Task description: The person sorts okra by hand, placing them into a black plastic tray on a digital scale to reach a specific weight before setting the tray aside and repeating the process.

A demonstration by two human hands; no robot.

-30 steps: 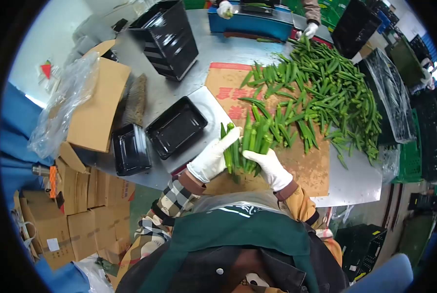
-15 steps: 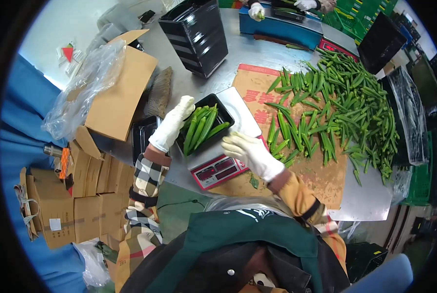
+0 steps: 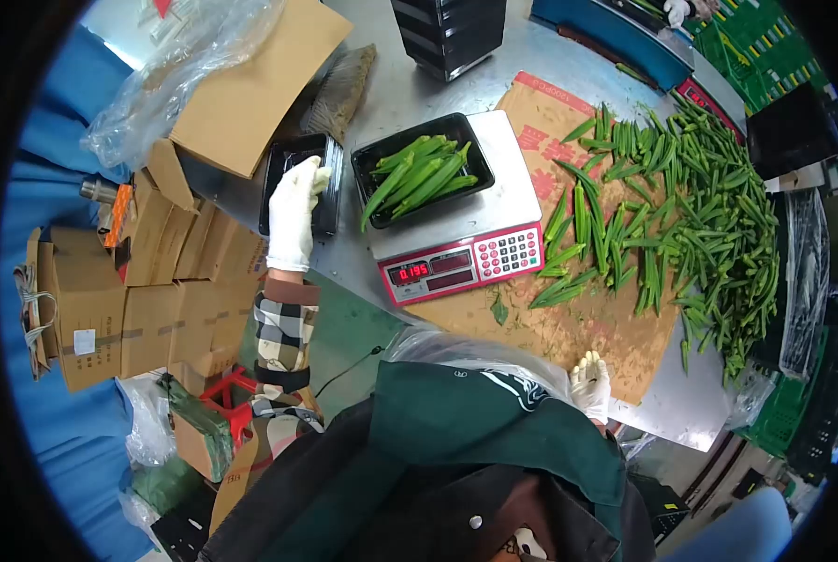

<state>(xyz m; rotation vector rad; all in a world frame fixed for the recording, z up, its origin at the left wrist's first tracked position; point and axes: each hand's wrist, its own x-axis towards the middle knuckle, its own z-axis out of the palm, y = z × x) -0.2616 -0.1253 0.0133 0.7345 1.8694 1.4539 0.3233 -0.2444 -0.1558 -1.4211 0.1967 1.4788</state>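
Note:
Okra pods (image 3: pixel 428 170) lie in a black tray (image 3: pixel 483 187) on a digital scale (image 3: pixel 456 267), whose red display reads 0.195. My left hand (image 3: pixel 294 211), in a white glove, is over another black tray (image 3: pixel 330 211) left of the scale. Its fingers are loosely bent and apart, with nothing visible in them. Near the table's front edge, my right hand (image 3: pixel 589 382), also gloved, is turned palm up with its fingers spread and holds nothing. Right of the scale, loose okra (image 3: pixel 709 234) is heaped on a flattened cardboard sheet (image 3: pixel 531 337).
A stack of black trays (image 3: pixel 452 37) stands at the back. An opened cardboard box (image 3: pixel 250 84) with clear plastic is on the left, above more cartons (image 3: pixel 166 323). At the far right stands a film-wrapped black stack (image 3: pixel 803 281). A co-worker's gloved hand (image 3: pixel 676 11) shows at the top.
My left hand has left the okra tray and moved over the tray on the left. My right hand has drawn back from the scale to the table's front edge. The view has shifted.

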